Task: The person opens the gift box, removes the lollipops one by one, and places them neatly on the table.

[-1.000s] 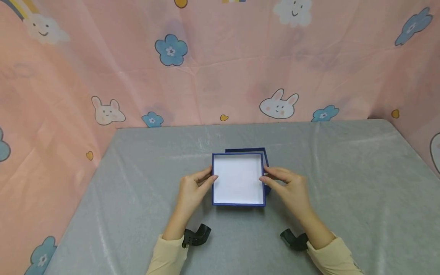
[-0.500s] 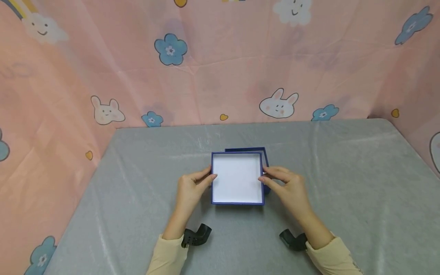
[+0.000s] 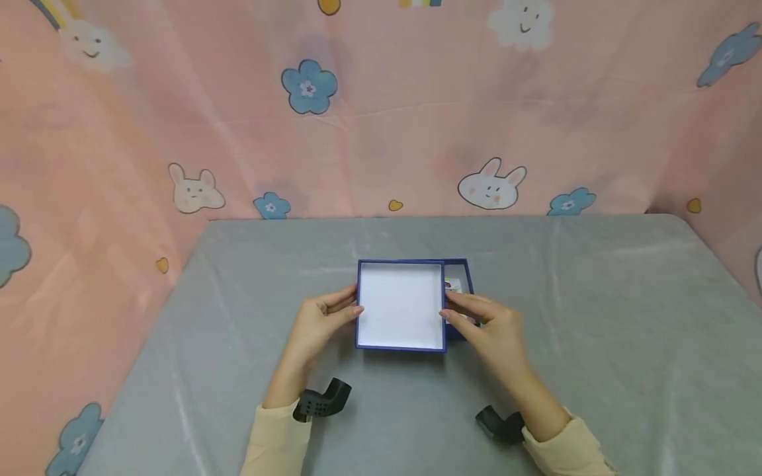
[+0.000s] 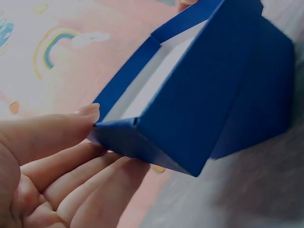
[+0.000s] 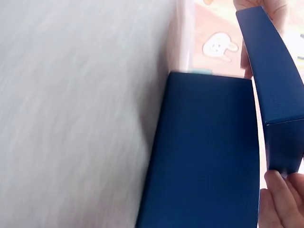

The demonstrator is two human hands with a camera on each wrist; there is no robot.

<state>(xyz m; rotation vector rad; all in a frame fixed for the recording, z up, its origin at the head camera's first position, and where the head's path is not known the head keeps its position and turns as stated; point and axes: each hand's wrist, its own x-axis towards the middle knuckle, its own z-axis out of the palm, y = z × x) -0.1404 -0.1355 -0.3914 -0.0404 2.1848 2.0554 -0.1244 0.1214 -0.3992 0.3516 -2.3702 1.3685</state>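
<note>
Only head cam shows lid's (image 3: 401, 305) white inside, both hands gripping.

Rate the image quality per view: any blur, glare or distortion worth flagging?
Head view: sharp and evenly lit, with soft sheen on the table cover and edges bowed by a wide lens; lid interior nearly blown white. Left wrist view: dim, box and table soft, left hand close and large. Right wrist view: table smeared, backdrop washed out, box side fairly crisp.
</note>
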